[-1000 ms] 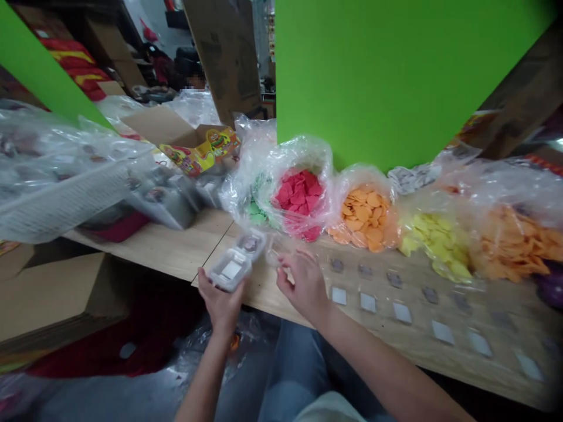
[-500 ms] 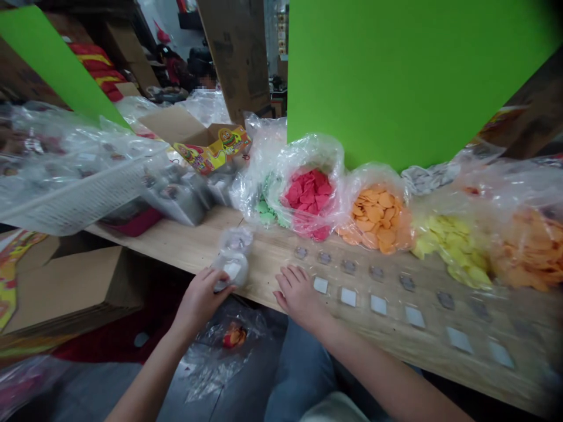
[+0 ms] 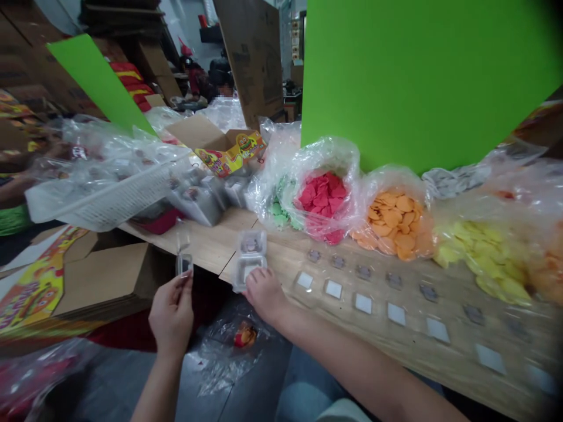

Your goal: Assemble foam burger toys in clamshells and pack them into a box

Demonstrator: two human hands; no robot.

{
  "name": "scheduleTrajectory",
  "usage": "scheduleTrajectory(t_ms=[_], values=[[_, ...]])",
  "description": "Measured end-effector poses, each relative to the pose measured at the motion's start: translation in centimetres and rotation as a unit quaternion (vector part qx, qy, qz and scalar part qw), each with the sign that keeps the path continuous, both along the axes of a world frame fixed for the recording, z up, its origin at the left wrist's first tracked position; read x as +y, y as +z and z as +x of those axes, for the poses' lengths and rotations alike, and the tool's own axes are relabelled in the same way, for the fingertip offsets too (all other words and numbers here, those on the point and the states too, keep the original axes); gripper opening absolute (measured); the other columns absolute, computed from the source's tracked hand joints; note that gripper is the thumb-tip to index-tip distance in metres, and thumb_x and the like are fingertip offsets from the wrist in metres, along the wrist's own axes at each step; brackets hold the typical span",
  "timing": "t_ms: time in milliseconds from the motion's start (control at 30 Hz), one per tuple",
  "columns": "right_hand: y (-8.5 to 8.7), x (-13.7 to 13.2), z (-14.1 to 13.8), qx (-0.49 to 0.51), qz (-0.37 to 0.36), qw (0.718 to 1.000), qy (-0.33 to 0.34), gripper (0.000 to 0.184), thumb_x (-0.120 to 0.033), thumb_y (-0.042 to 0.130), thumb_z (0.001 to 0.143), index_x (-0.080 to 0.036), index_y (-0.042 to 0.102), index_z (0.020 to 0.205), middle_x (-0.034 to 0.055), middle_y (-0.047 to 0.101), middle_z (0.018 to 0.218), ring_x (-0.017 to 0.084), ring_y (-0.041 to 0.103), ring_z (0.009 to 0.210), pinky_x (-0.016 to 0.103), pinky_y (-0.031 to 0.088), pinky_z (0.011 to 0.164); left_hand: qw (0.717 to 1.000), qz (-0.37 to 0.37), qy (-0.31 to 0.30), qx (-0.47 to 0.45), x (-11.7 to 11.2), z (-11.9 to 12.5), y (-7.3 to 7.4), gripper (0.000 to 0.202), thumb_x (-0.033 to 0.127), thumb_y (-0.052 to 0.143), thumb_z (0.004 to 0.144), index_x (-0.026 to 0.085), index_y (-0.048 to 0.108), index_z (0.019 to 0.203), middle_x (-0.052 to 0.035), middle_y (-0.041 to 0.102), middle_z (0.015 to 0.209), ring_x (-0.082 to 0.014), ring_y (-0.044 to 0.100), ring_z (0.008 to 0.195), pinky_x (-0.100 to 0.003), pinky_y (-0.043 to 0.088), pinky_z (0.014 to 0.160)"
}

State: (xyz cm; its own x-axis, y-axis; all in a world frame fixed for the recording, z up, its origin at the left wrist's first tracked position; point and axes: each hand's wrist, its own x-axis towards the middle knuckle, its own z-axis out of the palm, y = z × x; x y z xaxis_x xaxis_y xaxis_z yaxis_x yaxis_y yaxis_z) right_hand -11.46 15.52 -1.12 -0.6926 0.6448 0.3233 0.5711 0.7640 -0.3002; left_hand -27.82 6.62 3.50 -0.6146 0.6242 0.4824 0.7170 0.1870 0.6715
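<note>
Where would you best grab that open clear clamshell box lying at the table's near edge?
Probably by the near rim of its lower half, coming from the person's side. The clamshell box lies flat and open, lid half farther back, its near end at the table edge, where the right hand touches it. A light pinch across that rim looks easiest.

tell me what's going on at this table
A person is at a wooden table. Their left hand holds a small clear case up just off the table's near edge. The right hand rests at the edge against an open clear case lying there; whether it grips it is hard to tell. A row of open cases runs along the table to the right. Behind them sit plastic bags of green, pink, orange and yellow discs.
</note>
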Motion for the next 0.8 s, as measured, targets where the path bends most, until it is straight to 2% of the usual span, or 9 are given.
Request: scheduleTrajectory(t_ms=[133, 200, 300, 367, 433, 500, 567, 667, 800], values=[[2.0, 0.8, 0.9, 0.083, -0.063, 0.994, 0.016, 0.018, -0.037, 0.055, 0.081, -0.019, 0.055, 0.082, 0.0014, 0.062, 0.085, 0.017, 0.055, 0.086, 0.046, 0.024, 0.099, 0.993, -0.055, -0.009, 0.101, 1.8, -1.9, -3.3, 0.032, 0.037, 0.044, 0.084, 0.017, 0.062, 0.101, -0.0087, 0.061, 0.094, -0.0210, 0.057, 0.087, -0.032, 0.043, 0.080], [3.7, 1.2, 2.0, 0.152, -0.074, 0.986, 0.004, 0.014, -0.031, 0.048, 0.086, -0.019, 0.054, 0.081, 0.0001, 0.063, 0.085, 0.014, 0.056, 0.085, 0.042, 0.024, 0.100, 0.982, -0.109, -0.062, 0.138, 3.8, -3.0, -4.1, 0.035, 0.035, 0.038, 0.085, 0.016, 0.062, 0.103, -0.0102, 0.061, 0.096, -0.0219, 0.055, 0.090, -0.033, 0.042, 0.082], [4.9, 1.2, 4.5, 0.244, -0.032, 0.966, -0.073, 0.011, -0.021, 0.042, 0.088, -0.019, 0.051, 0.085, 0.0033, 0.062, 0.099, 0.014, 0.054, 0.095, 0.035, 0.030, 0.097, 0.956, -0.196, -0.157, 0.151, 6.9, -4.4, -4.8, 0.034, 0.033, 0.038, 0.083, 0.019, 0.064, 0.099, -0.0099, 0.062, 0.096, -0.0228, 0.055, 0.091, -0.035, 0.040, 0.086], [4.2, 1.0, 6.0, 0.233, -0.011, 0.966, -0.107, 0.010, -0.019, 0.042, 0.087, -0.019, 0.051, 0.084, 0.0045, 0.063, 0.096, 0.015, 0.055, 0.092, 0.030, 0.036, 0.088, 0.943, -0.221, -0.202, 0.143, 8.4, -4.9, -5.1, 0.028, 0.031, 0.043, 0.080, 0.023, 0.065, 0.094, -0.0074, 0.065, 0.097, -0.0232, 0.055, 0.096, -0.038, 0.038, 0.090], [2.5, 1.1, 6.8, 0.167, 0.002, 0.978, -0.128, 0.010, -0.018, 0.043, 0.087, -0.018, 0.051, 0.081, 0.0037, 0.062, 0.083, 0.015, 0.055, 0.081, 0.028, 0.039, 0.079, 0.933, -0.235, -0.233, 0.142, 9.0, -4.9, -5.3, 0.029, 0.027, 0.046, 0.076, 0.026, 0.063, 0.100, -0.0062, 0.064, 0.106, -0.0246, 0.051, 0.108, -0.044, 0.031, 0.098], [0.5, 1.4, 6.7, 0.078, 0.013, 0.988, -0.135, 0.011, -0.018, 0.043, 0.087, -0.018, 0.052, 0.080, 0.0027, 0.061, 0.076, 0.015, 0.055, 0.075, 0.029, 0.039, 0.078, 0.945, -0.224, -0.222, 0.089, 8.8, -4.2, -5.2, 0.041, 0.027, 0.046, 0.075, 0.023, 0.054, 0.115, -0.0086, 0.056, 0.121, -0.0260, 0.042, 0.120, -0.047, 0.025, 0.101], [-1.1, 1.8, 6.2, 0.010, 0.019, 0.991, -0.131, 0.012, -0.017, 0.043, 0.087, -0.017, 0.052, 0.080, 0.0031, 0.061, 0.076, 0.016, 0.055, 0.076, 0.029, 0.038, 0.079, 0.961, -0.210, -0.173, -0.045, 8.1, -3.0, -5.1, 0.051, 0.034, 0.043, 0.078, 0.015, 0.044, 0.124, -0.0140, 0.050, 0.127, -0.0273, 0.041, 0.121, -0.044, 0.031, 0.098], [-2.4, 2.1, 5.4, -0.034, 0.015, 0.993, -0.112, 0.008, -0.018, 0.046, 0.085, -0.017, 0.054, 0.084, 0.0052, 0.062, 0.082, 0.017, 0.055, 0.081, 0.031, 0.037, 0.080, 0.936, -0.236, -0.144, -0.220, 7.6, -0.5, -5.1, 0.059, 0.049, 0.048, 0.074, 0.010, 0.048, 0.118, -0.0158, 0.059, 0.111, -0.0277, 0.056, 0.101, -0.037, 0.046, 0.081], [-2.6, 2.2, 5.2, -0.063, 0.012, 0.993, -0.099, 0.011, -0.018, 0.049, 0.082, -0.015, 0.056, 0.091, 0.0104, 0.062, 0.094, 0.021, 0.054, 0.093, 0.039, 0.032, 0.091, 0.882, -0.312, -0.175, -0.307, 8.3, 1.6, -4.8, 0.053, 0.050, 0.066, 0.058, 0.013, 0.061, 0.097, -0.0094, 0.066, 0.083, -0.0236, 0.062, 0.071, -0.030, 0.048, 0.059]])
